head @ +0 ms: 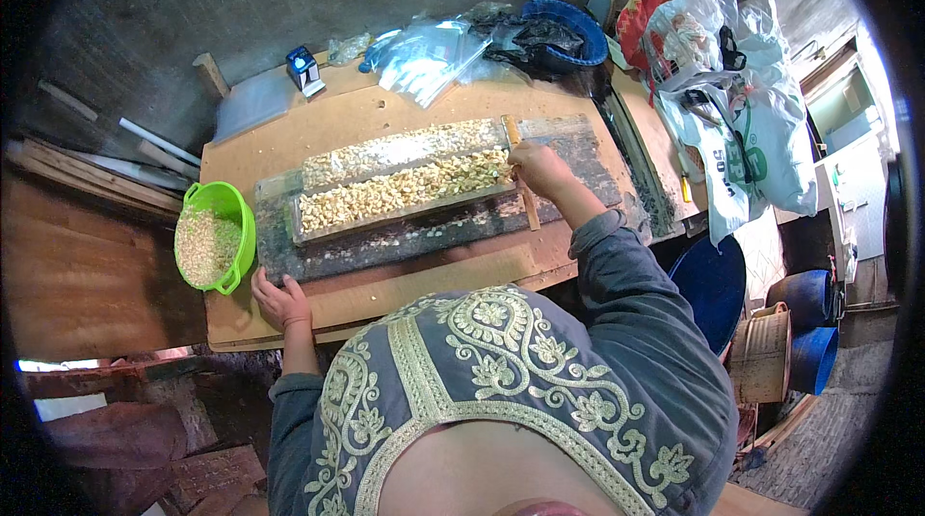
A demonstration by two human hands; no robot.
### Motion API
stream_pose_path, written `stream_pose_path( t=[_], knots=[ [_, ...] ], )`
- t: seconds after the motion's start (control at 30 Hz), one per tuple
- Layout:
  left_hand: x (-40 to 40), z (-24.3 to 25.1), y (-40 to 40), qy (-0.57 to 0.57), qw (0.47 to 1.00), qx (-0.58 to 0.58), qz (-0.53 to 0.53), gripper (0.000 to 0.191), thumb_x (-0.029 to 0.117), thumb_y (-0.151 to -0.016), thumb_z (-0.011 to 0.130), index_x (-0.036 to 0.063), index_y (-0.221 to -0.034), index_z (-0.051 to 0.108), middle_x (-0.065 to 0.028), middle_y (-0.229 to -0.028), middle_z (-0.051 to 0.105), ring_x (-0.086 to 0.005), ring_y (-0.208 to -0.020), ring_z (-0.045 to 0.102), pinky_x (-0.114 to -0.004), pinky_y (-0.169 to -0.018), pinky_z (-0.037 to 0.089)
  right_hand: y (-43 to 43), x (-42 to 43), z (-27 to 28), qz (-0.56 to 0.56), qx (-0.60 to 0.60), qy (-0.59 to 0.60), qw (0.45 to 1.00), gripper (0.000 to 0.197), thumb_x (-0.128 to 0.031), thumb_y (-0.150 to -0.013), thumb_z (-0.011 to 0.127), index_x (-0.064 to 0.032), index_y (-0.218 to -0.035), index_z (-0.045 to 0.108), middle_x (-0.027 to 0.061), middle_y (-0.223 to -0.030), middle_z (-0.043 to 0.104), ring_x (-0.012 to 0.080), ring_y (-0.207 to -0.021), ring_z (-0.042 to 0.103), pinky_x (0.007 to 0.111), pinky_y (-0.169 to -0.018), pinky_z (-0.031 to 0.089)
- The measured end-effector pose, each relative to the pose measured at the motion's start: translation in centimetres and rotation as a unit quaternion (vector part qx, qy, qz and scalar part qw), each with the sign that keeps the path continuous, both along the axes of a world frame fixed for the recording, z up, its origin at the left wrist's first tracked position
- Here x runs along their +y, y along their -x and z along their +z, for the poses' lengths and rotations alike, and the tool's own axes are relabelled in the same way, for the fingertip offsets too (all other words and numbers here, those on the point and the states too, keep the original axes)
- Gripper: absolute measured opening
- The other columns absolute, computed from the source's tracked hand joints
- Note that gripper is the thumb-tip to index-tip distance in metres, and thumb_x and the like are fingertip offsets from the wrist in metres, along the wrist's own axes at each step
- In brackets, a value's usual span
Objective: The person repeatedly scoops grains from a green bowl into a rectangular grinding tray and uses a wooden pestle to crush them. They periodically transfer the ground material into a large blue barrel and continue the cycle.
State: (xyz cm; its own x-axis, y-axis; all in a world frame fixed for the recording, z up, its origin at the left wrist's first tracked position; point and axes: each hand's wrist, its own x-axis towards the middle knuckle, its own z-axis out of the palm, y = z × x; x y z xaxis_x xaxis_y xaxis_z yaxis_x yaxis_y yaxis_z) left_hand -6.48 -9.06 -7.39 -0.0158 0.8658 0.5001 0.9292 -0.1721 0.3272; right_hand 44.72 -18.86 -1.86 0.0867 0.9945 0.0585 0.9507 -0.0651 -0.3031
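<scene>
A dark, worn wooden board (433,241) lies on the table, bearing a long frame with two rows of pale chopped pieces, perhaps nuts. The front row (405,192) shows bare; clear plastic seems to cover part of the back row (405,149). At the frame's right end, my right hand (538,168) grips a narrow wooden strip (532,209) that lies crosswise. My left hand (280,299) rests at the board's near left corner, fingers apart, holding nothing. Just left of it stands a lime green plastic basin (249,227) with more pale pieces inside.
Clear plastic bags (426,57) and a blue basin (596,32) with black plastic lie at the table's back. A small blue box (303,68) stands at the back left. White sacks (773,133) hang at right, above blue tubs (813,360) on the floor.
</scene>
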Motion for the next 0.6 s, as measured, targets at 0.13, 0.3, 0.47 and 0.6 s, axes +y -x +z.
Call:
stream_pose_path(
  t=[0.13, 0.3, 0.47, 0.6],
  knots=[
    [-0.2, 0.2, 0.0, 0.001, 1.000, -0.011, -0.001, 0.048, 0.021, -0.079, 0.058, 0.0033, -0.121, 0.045, -0.0190, -0.124, 0.046, -0.0382, -0.113, 0.046, -0.047, -0.095, 0.039, 0.6, 0.2, 0.6, 0.041, -0.036, 0.042, 0.998, 0.009, -0.009, -0.075, 0.058, -0.0097, -0.080, 0.065, 0.0139, -0.087, 0.063, 0.0339, -0.086, 0.062, 0.042, -0.075, 0.052],
    [0.0, 0.3, -0.1, 0.002, 1.000, -0.008, -0.002, 0.048, 0.022, -0.079, 0.058, 0.0032, -0.121, 0.045, -0.0195, -0.124, 0.046, -0.0387, -0.113, 0.046, -0.047, -0.094, 0.039, 0.4, 1.2, 0.9, -0.091, -0.040, 0.024, 0.995, 0.010, -0.012, -0.077, 0.057, -0.0091, -0.082, 0.066, 0.0118, -0.089, 0.064, 0.0325, -0.092, 0.060, 0.041, -0.078, 0.049],
    [-0.2, 0.5, -0.3, 0.014, 1.000, -0.006, 0.013, 0.048, 0.023, -0.079, 0.058, 0.0037, -0.121, 0.045, -0.0195, -0.124, 0.047, -0.0391, -0.112, 0.046, -0.047, -0.094, 0.039, 1.0, 2.5, 1.4, -0.064, 0.009, 0.054, 0.996, 0.012, -0.010, -0.077, 0.057, -0.0103, -0.084, 0.067, 0.0121, -0.094, 0.064, 0.0323, -0.094, 0.060, 0.041, -0.081, 0.049],
    [-0.4, 0.8, -0.5, 0.018, 1.000, -0.003, 0.015, 0.048, 0.023, -0.079, 0.058, 0.0038, -0.121, 0.045, -0.0193, -0.124, 0.047, -0.0391, -0.112, 0.047, -0.047, -0.094, 0.039, 0.8, 3.0, 0.0, -0.033, 0.019, -0.028, 0.999, 0.018, -0.010, -0.076, 0.058, -0.0106, -0.090, 0.068, 0.0107, -0.099, 0.064, 0.0315, -0.095, 0.059, 0.041, -0.082, 0.049]
  ],
)
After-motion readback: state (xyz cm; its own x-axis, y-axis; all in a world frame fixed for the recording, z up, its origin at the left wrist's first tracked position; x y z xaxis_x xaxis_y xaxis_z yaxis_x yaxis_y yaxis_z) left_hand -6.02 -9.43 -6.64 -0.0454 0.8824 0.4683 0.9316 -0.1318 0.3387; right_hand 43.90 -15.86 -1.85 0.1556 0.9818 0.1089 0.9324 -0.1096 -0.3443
